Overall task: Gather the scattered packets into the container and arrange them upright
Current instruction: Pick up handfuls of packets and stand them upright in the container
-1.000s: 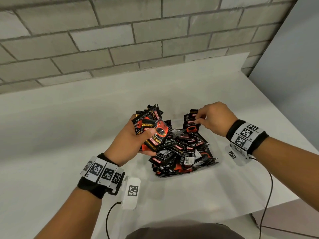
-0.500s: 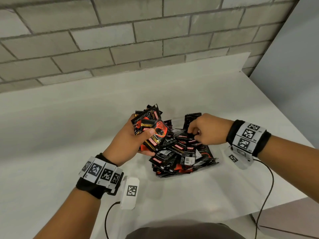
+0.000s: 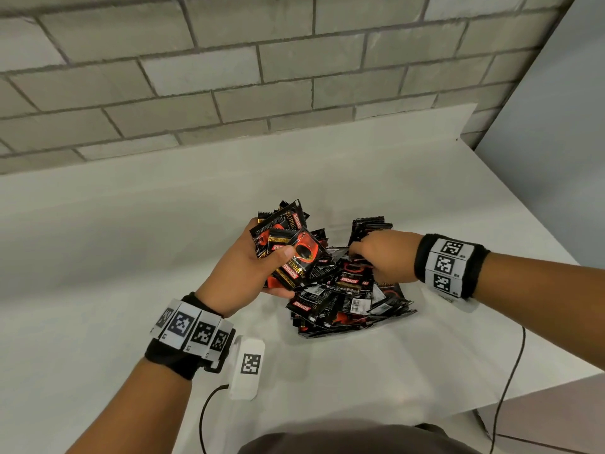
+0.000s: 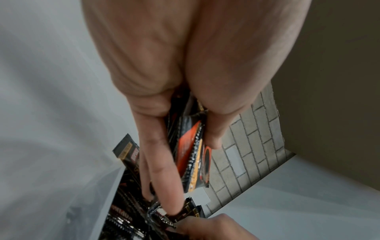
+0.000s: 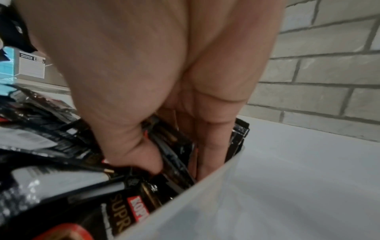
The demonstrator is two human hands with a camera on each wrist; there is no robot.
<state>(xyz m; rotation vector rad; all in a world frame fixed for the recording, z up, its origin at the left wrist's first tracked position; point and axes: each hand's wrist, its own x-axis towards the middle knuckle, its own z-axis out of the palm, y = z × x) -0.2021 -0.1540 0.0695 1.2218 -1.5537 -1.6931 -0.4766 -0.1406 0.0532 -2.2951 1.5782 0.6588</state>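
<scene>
Right hand (image 3: 386,253), lowered since a second ago, fingers curled pinching packets (image 5: 172,155) into the container (image 5: 216,194)'s far corner; left hand (image 3: 248,273) clamps its bundle (image 3: 288,250): upright stacking begun.

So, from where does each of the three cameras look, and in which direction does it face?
Head: looks forward and down at the white table; both forearms show, the left hand gripping a fan of black-and-red foil packets.
Left wrist: looks along the left hand's fingers at that fan.
Right wrist: looks along the right hand into the clear plastic container.
Shared: head and left wrist both show the fan.
</scene>
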